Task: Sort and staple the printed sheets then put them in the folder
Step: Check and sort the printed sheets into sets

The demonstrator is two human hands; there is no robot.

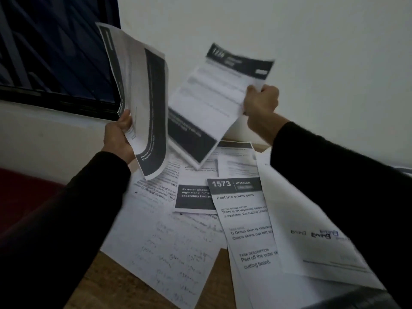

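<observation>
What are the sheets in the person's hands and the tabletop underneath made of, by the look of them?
The curled black-banded sheets in the left hand look like thin matte printer paper: they bend freely. The blurred sheet in the right hand looks the same. The brown tabletop shows grain, probably wood or laminate.

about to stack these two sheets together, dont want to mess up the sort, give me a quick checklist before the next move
1. Left hand grips its curled sheets by the lower edge: ok.
2. Right hand pinches the blurred sheet at its side edge: ok.
3. Headers of the two held sheets readable for matching: cannot tell, both are blurred or curled.
4. Loose pile on the table in order: not ok, pages overlap at angles, among them the sheet headed 1573 and a handwritten page.
5. Stapler within reach: cannot tell, none shows.
6. Folder ready: cannot tell, none is plainly seen.
</observation>
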